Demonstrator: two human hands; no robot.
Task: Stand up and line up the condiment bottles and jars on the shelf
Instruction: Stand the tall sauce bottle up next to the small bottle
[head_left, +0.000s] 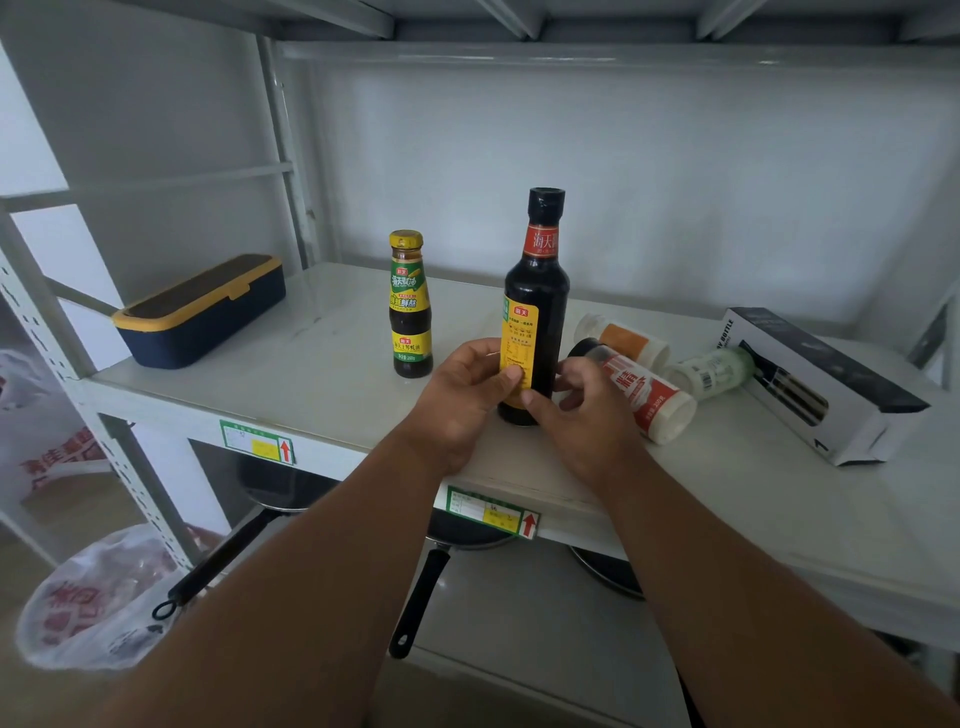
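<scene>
Both hands grip the tall dark bottle (537, 291), upright near shelf (322, 343) front: left hand (465, 395) w/ thumb on yellow label, right hand (584, 410) at its base. Small bottle (410, 306) stands just left; three jars lie on their sides at right: red-label jar (641, 392), orange-label jar (623, 338), green-cap jar (709, 371).

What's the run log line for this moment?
both hands hold tall dark bottle upright | small bottle standing | three jars lying
</scene>
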